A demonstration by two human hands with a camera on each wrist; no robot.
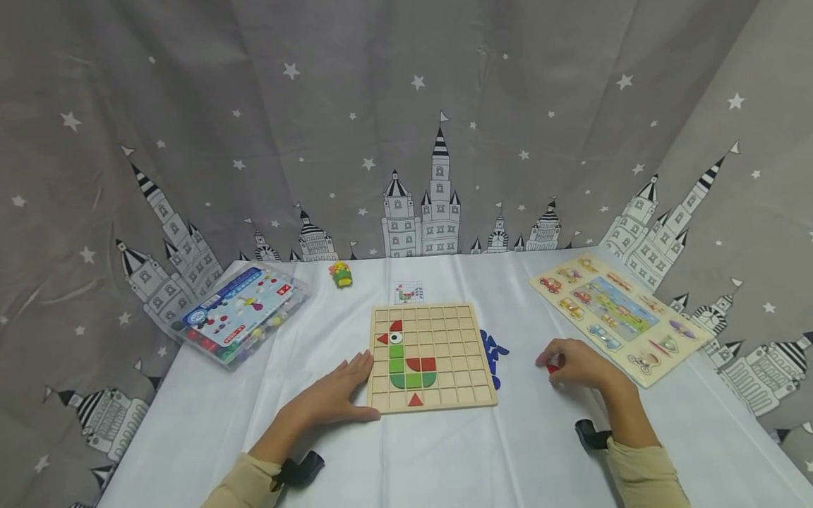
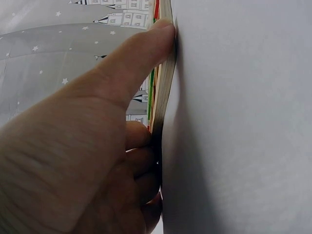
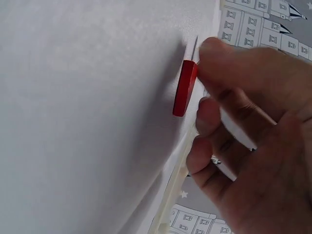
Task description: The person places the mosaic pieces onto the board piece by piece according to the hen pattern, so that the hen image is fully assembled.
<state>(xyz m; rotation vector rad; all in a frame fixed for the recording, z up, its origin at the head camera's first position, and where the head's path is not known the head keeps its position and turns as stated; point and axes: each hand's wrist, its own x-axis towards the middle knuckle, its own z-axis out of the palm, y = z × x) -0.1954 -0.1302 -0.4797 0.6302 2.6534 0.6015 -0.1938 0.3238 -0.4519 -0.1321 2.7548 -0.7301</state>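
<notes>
My left hand [image 1: 339,391] rests at the lower left corner of a wooden grid board [image 1: 454,353]. Its thumb lies along the near edge and its fingers reach the left side; the left wrist view shows the thumb against the board's edge. On the grid, a bird shape is made of a round eye piece [image 1: 396,338], green pieces [image 1: 396,365], red pieces [image 1: 428,364] and a red triangle [image 1: 415,400] at the bottom. Off to the right of the board, my right hand [image 1: 574,361] pinches a small flat red piece [image 3: 185,88] at its fingertips, close over the white cloth.
Several blue pieces [image 1: 492,353] lie along the board's right side. A small picture card [image 1: 408,292] and a green-yellow toy figure [image 1: 341,274] are behind it. A clear plastic box [image 1: 241,310] stands at left, a vehicle puzzle board [image 1: 622,317] at right. A castle-print curtain [image 1: 356,141] hangs behind.
</notes>
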